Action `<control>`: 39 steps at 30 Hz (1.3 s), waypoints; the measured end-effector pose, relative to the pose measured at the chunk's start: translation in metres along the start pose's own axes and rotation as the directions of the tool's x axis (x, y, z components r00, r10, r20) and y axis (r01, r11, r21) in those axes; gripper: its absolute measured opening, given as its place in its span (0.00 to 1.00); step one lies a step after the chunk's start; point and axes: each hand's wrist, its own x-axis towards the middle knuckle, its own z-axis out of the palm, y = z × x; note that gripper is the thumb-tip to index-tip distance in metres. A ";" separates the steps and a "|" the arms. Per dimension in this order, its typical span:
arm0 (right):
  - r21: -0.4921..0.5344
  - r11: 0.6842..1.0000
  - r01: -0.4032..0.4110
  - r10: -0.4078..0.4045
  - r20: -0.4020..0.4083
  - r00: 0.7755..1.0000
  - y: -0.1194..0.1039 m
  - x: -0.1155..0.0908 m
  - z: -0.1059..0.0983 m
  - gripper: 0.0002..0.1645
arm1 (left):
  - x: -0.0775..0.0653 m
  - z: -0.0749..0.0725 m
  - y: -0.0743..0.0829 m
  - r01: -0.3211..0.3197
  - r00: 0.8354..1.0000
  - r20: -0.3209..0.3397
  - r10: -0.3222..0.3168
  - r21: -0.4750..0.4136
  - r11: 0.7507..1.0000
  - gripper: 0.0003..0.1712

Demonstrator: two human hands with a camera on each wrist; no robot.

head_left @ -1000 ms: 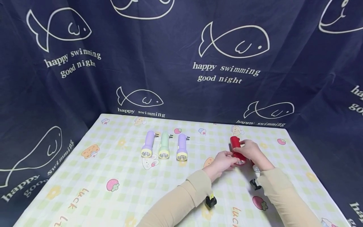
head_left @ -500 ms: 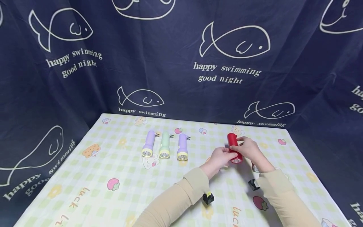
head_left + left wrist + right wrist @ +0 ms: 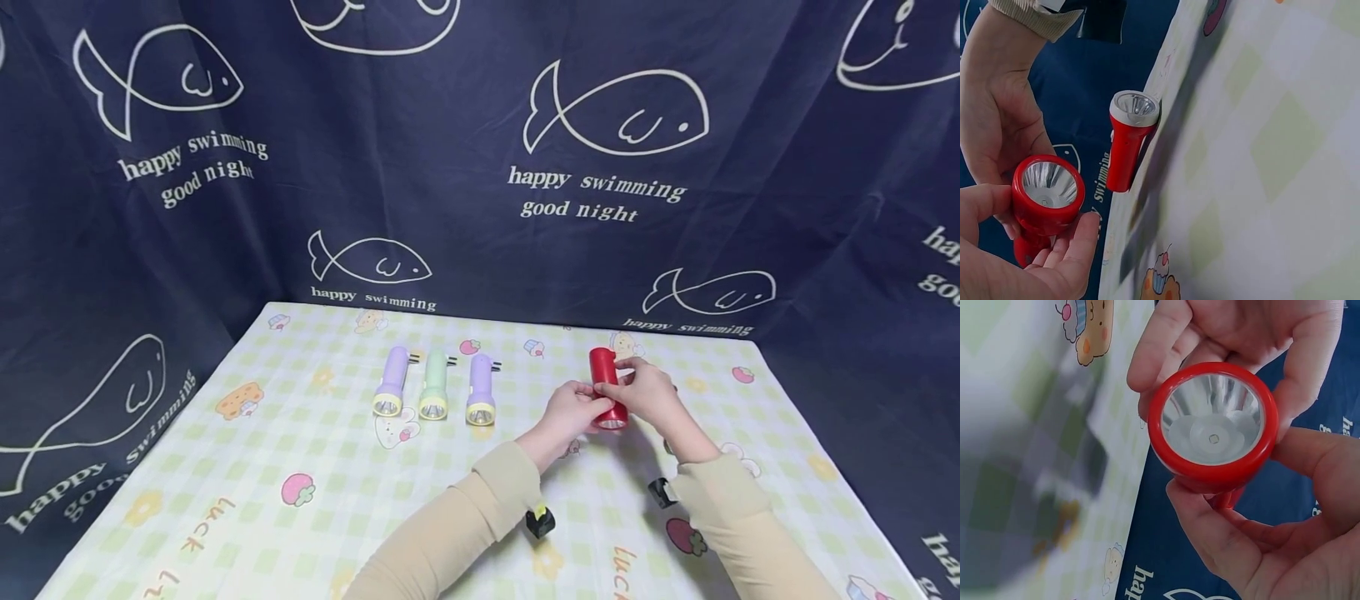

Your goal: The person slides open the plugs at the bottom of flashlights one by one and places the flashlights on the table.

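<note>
Both hands hold a red flashlight [image 3: 606, 367] on the right side of the table, its lens end toward the person. My left hand [image 3: 568, 415] grips it near the lens end, thumb on one side and fingers beneath, as the left wrist view shows. From the other side, my right hand [image 3: 651, 392] pinches the body between thumb and fingers. The right wrist view looks straight into the round reflector [image 3: 1213, 419], which is unlit. A second red flashlight [image 3: 1129, 137], with a pale rim, is on the table in the left wrist view; the right arm mostly hides it from the head view.
Three flashlights lie in a row left of the hands: purple [image 3: 393, 379], green [image 3: 435, 383] and purple [image 3: 482, 387], plug prongs pointing right. A checked cloth [image 3: 247, 475] covers the table. Dark blue curtains [image 3: 465, 167] enclose its back and sides.
Both hands have shifted left with the red flashlight and turned it more upright in the head view. The row of three flashlights has not moved.
</note>
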 end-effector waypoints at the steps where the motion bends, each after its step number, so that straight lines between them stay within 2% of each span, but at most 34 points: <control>1: -0.004 1.000 0.003 -0.003 0.000 1.000 0.000 0.000 0.000 0.36 | 0.000 -0.001 0.000 0.002 1.000 0.003 -0.002 0.000 1.000 0.13; 7: 0.014 1.000 0.008 -0.008 0.002 1.000 -0.004 0.001 0.002 0.36 | 0.000 -0.008 0.005 0.007 1.000 0.012 -0.007 -0.005 1.000 0.16; 12: 0.118 0.993 0.016 -0.018 0.020 1.000 -0.005 0.001 0.002 0.36 | 0.002 -0.016 0.009 0.001 1.000 0.026 -0.001 -0.011 1.000 0.19; 15: 0.212 0.977 0.025 -0.036 0.048 0.998 -0.005 0.003 0.001 0.36 | 0.004 -0.022 0.010 -0.018 0.999 0.040 0.018 -0.010 1.000 0.20; 21: 0.323 0.945 0.044 -0.080 0.099 0.992 -0.004 0.004 0.000 0.37 | 0.005 -0.033 0.011 -0.034 0.997 0.067 0.035 -0.025 0.999 0.21; 27: 0.474 0.880 -0.030 -0.066 0.184 0.981 -0.005 0.004 0.003 0.39 | 0.005 -0.042 0.010 -0.035 0.994 0.100 0.038 -0.034 0.999 0.23; 33: 0.527 0.848 -0.057 -0.071 0.219 0.973 -0.004 0.005 0.008 0.41 | 0.002 -0.049 0.009 -0.045 0.993 0.110 0.042 0.022 0.999 0.23; 39: 0.557 0.829 -0.050 -0.091 0.222 0.971 -0.004 0.005 0.010 0.40 | -0.003 -0.053 0.010 -0.043 0.993 0.113 0.040 0.027 0.999 0.24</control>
